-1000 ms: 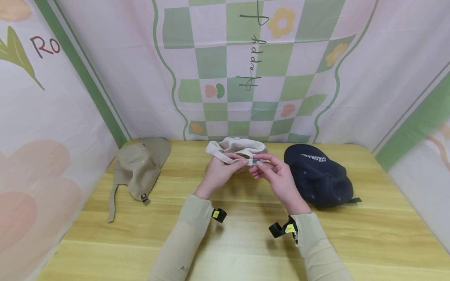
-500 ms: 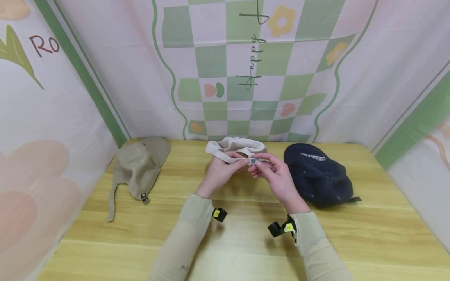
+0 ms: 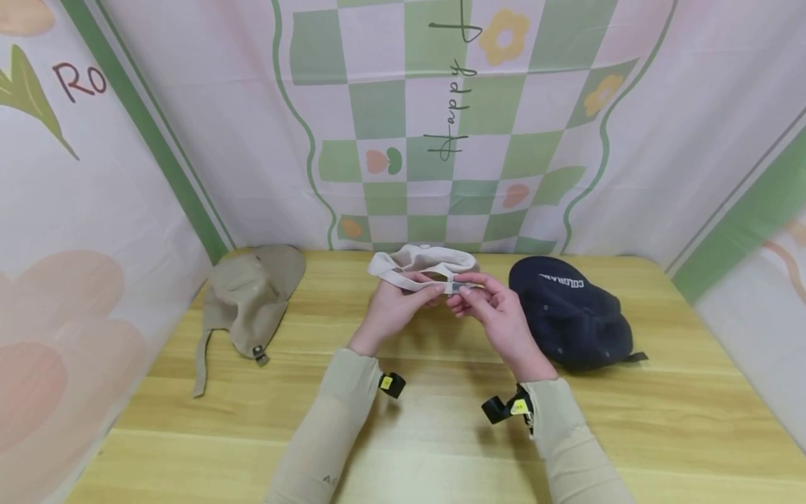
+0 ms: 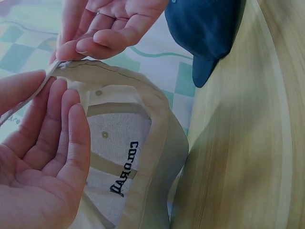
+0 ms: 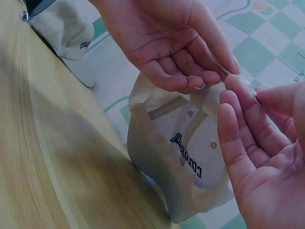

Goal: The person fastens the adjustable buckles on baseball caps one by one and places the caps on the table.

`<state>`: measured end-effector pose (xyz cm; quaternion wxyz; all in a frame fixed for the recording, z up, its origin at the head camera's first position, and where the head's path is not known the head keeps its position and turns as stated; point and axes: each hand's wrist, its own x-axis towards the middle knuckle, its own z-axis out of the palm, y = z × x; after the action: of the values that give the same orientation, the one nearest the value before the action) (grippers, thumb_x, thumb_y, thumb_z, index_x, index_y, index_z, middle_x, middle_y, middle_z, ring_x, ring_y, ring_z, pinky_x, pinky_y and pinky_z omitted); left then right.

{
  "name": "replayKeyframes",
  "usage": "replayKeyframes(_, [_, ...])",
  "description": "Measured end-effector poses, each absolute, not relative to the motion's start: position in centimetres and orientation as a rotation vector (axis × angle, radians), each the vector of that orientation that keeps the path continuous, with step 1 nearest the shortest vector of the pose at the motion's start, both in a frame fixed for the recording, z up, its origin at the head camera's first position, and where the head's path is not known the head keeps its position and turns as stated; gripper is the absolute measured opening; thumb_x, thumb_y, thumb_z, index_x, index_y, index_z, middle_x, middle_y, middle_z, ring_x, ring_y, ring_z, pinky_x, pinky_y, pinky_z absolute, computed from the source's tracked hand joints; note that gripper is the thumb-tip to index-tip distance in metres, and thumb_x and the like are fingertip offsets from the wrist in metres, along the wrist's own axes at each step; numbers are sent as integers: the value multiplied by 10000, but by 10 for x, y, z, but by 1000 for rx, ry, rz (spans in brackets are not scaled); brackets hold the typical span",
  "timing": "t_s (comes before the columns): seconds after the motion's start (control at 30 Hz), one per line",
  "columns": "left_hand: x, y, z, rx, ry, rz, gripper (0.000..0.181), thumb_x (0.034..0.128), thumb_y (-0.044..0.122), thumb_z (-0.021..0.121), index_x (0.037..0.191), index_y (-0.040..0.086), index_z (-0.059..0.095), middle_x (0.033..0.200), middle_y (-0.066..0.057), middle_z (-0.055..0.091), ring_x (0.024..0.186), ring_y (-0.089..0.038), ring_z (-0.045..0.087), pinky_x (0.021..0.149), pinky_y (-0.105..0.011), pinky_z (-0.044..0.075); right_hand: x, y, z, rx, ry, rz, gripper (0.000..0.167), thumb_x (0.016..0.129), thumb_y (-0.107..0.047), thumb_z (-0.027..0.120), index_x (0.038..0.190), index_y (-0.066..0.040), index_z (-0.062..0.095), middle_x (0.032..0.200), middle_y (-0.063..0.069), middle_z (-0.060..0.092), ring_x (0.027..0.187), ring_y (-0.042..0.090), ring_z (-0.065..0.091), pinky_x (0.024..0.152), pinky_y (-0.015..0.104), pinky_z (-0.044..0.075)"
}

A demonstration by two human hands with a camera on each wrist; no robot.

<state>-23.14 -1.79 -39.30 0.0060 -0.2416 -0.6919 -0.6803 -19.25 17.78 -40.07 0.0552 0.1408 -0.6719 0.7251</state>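
Head view: pale cap (image 3: 415, 260) held up in both hands at the back of the table (image 3: 434, 455), between the tan cap (image 3: 252, 297) and the navy cap (image 3: 569, 325); whether it touches the tabletop, can't tell. Left hand (image 3: 392, 308) pinches the back strap (image 3: 409, 283) between thumb and forefinger; right hand (image 3: 500, 318) pinches just beside it, at a small grey piece (image 3: 464, 288), maybe a buckle. Handling, my guess: light, soft cloth, crown folds easily, brim stiffer, not fragile, little slip; strap is thin and bendy, so best hold is thumb and forefinger close to the join, one each side. Left wrist view: adds the inside of the crown, reversed lettering (image 4: 125, 167) and eyelets (image 4: 105, 135), none of it readable from the head. Strap shows edge-on in the left pinch; the other left fingers lie side by side, lightly bent, off the strap. Grey piece doesn't read clearly here; navy cap shows only in part, tan one not at all. Right wrist view: tan cap instead, with a dark mark (image 5: 85, 45) hidden from the head; no navy cap. Right thumb and forefinger close on a thin edge, remaining fingers bent below; how the strap sits in the join, can't tell.
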Motion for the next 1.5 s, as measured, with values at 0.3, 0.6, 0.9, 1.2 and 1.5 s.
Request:
replayKeyframes(0.3, [-231,-16,-393,-763,-2174,-2104,138,932,61,752,900,-66,708,819,-98,725,734,-148,679,707,-319,589,-193,176,-402,466,-2035,2217,294,1059,-101,569,1279,94,569,915,154,721,839,212,705,788,336,594])
replayKeyframes(0.6, [-230,-17,-394,-759,-2195,-2105,146,940,85,748,931,-57,711,829,-109,719,739,-163,675,708,-312,581,-192,177,-401,422,-2046,2209,278,1053,-113,585,1274,55,595,917,162,719,864,289,701,791,356,596])
replayKeyframes(0.9, [-231,-19,-397,-723,-2134,-2186,153,942,63,741,955,-86,709,887,-198,723,740,-204,695,733,-353,599,-193,181,-401,406,-2040,2208,292,1052,-127,593,1285,49,594,924,154,721,855,236,705,791,340,594])
replayKeyframes(1.2, [-227,-17,-396,-714,-2218,-2011,180,921,165,785,852,19,705,762,-28,683,707,-157,621,668,-262,502,-192,178,-402,438,-2064,2194,289,1056,-117,579,1287,57,586,945,193,713,865,232,705,798,345,595])
replayKeyframes(1.5, [-229,-14,-396,-710,-2196,-2051,124,922,91,766,894,-21,721,801,-59,699,709,-124,620,674,-255,518,-193,175,-401,446,-2059,2202,272,1061,-95,561,1278,67,584,925,161,712,858,235,701,792,348,596])
